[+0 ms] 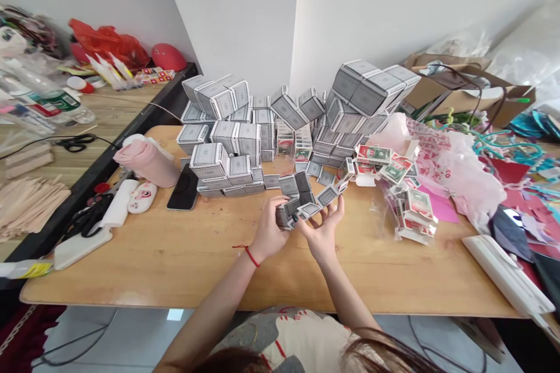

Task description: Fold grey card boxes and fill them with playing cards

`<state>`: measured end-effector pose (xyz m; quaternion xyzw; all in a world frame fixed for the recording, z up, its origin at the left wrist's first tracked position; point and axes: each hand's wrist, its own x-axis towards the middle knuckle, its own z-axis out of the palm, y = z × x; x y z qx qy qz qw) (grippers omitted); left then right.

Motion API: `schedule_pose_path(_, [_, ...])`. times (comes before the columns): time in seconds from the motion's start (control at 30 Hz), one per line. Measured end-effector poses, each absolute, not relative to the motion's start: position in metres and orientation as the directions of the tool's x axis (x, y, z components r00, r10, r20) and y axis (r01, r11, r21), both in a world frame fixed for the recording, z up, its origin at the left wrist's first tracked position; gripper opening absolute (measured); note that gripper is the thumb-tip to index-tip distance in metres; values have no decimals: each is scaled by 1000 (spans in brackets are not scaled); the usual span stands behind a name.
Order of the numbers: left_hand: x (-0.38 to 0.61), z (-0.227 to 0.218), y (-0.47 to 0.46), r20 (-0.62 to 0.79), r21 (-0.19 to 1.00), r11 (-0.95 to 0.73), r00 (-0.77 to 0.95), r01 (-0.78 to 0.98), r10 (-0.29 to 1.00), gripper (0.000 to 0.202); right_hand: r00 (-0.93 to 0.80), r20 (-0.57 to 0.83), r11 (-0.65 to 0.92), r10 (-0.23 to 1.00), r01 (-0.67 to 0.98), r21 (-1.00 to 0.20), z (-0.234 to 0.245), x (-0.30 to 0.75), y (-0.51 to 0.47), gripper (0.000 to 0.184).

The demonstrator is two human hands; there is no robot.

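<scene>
Both of my hands meet above the middle of the wooden table (175, 268). My left hand (270, 227), with a red string at the wrist, curls its fingers round a small grey patterned carton (289, 210). My right hand (324, 227) holds the same carton from the right, fingers bent up against a loose flap (327, 195). Just behind my hands rises a big pile of finished grey patterned boxes (236, 140).
Flat red-and-green box blanks (394, 169) lie right of the pile beside a pink plastic bag (464, 175). A black phone (184, 187), pink roll (146, 160) and scissors (90, 215) sit at left. A cardboard box (459, 90) stands far right.
</scene>
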<state>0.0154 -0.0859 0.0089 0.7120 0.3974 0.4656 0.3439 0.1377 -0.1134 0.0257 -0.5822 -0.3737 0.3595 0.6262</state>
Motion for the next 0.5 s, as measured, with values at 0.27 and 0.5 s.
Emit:
schedule_pose_path(0.27, [20,9,-86,330,906,-370,202,204,922,46,500,68,78,863,2,-997,26,135,-116,102])
schedule_pose_path(0.5, [23,9,-85,289,926,-326,199,192,936,49,522,78,81,849,18,-997,26,135,-117,102])
